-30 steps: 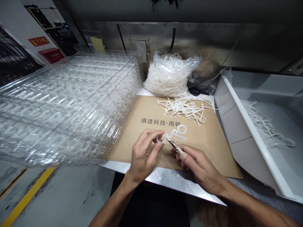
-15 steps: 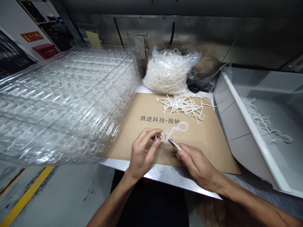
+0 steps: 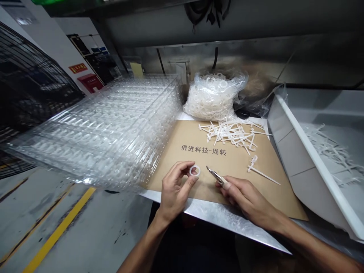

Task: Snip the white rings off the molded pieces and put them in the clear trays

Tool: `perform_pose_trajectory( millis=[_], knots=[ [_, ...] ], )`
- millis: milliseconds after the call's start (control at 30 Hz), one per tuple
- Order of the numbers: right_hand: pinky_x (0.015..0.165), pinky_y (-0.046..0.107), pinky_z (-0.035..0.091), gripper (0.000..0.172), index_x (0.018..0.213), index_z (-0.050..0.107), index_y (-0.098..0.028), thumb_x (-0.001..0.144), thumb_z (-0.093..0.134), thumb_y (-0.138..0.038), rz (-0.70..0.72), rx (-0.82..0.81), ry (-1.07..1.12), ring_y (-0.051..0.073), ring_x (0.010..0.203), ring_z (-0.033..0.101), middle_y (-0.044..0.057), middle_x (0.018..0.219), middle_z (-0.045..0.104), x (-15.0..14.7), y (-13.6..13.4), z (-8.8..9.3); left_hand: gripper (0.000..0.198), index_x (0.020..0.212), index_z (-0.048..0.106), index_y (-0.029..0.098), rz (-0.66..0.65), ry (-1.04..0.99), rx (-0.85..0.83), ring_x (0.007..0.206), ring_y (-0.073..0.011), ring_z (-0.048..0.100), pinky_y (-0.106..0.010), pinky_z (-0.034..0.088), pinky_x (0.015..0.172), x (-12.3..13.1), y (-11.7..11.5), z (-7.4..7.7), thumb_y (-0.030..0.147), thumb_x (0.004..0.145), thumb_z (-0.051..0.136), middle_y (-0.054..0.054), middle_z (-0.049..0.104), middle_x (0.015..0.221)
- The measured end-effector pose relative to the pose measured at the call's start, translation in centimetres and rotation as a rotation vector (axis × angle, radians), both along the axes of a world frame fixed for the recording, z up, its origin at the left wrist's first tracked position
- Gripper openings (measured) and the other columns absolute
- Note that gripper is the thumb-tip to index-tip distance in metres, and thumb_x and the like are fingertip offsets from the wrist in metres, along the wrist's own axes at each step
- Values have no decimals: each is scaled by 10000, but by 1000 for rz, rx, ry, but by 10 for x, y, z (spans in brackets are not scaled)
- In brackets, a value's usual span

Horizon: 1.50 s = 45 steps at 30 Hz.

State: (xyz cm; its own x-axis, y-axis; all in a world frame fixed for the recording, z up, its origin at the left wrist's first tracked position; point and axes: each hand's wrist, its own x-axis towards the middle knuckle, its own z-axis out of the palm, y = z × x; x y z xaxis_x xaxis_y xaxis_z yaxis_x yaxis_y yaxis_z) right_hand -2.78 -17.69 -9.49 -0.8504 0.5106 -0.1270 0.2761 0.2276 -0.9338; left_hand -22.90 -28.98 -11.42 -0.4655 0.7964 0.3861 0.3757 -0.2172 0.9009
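Between the thumb and fingers of my left hand (image 3: pixel 176 185) is a small white plastic ring (image 3: pixel 195 170), held above the brown cardboard (image 3: pixel 176 151). My right hand (image 3: pixel 244 197) grips a pair of cutting pliers (image 3: pixel 216 176), whose metal tip points toward the ring but stays apart from it. Right of the pliers, a loose white plastic sprue (image 3: pixel 263 172) lies on the cardboard. A heap of similar white sprues (image 3: pixel 227 132) rests farther back on the same sheet.
Stacked clear plastic trays (image 3: pixel 113 125) stand on the left. At the back sits a clear bag (image 3: pixel 212 96) full of white rings. On the right, a large white bin (image 3: pixel 309 155) holds more white pieces (image 3: pixel 332 151). The metal table edge (image 3: pixel 222 223) runs in front.
The ring in my left hand has come apart from the sprue, which now lies on the cardboard at right. The pliers have drawn back from the ring. The camera view has shifted.
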Motion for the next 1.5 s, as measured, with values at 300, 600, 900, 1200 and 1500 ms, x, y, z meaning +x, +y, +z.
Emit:
perform_pose_trajectory(
  millis=[300,600,900,1200,1500],
  knots=[
    [597,280,367,419,896,536,-192,1052,364,-541,-18,-133,42,132,671,463,10,842,545,2,-4,-4,279,1139,694,257,-27,-173,78,943,-141,667,-241,546,870,1,-19,14,148,883,707,-29,662,1045],
    [644,279,434,401,973,579,-172,1033,423,-536,-67,-263,138,146,729,505,47,907,571,3,-7,-8,355,1155,718,182,-152,-975,53,739,-91,678,-170,571,726,22,-22,17,249,817,804,-42,706,894],
    [665,284,443,389,1066,612,-168,1025,459,-523,-113,-326,168,154,743,520,64,932,599,3,-8,-9,99,966,741,116,15,-1520,-30,774,-87,696,-153,601,763,34,-22,30,166,897,692,-85,723,942],
    [678,277,447,394,1105,624,-184,1019,462,-533,-105,-342,184,157,759,532,56,943,602,1,-7,-7,71,947,726,118,13,-1576,-5,769,-88,708,-149,605,740,38,-28,28,113,899,674,-92,738,962],
    [702,291,481,419,1216,629,-202,1010,477,-534,-143,-316,195,172,779,551,59,965,620,4,-7,-11,310,969,721,121,-44,-1561,25,791,-90,699,-144,592,766,36,-31,26,196,714,882,-79,724,966]
  ],
)
